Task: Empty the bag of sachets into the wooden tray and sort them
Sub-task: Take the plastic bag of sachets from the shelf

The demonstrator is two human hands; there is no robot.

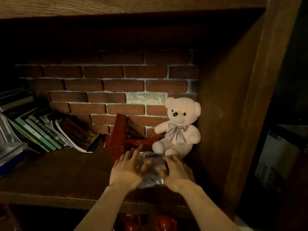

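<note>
A clear plastic bag of sachets lies on a dark wooden shelf, just in front of a teddy bear. My left hand is at the bag's left side with fingers spread. My right hand is at its right side, fingers curved against the plastic. Both hands flank the bag and touch its edges; whether they grip it is unclear. No wooden tray is in view.
A pale pink teddy bear sits at the back right against a brick wall. A red patterned box lies behind the bag. Leaning books fill the left. A wooden side panel bounds the right. Red items show on the shelf below.
</note>
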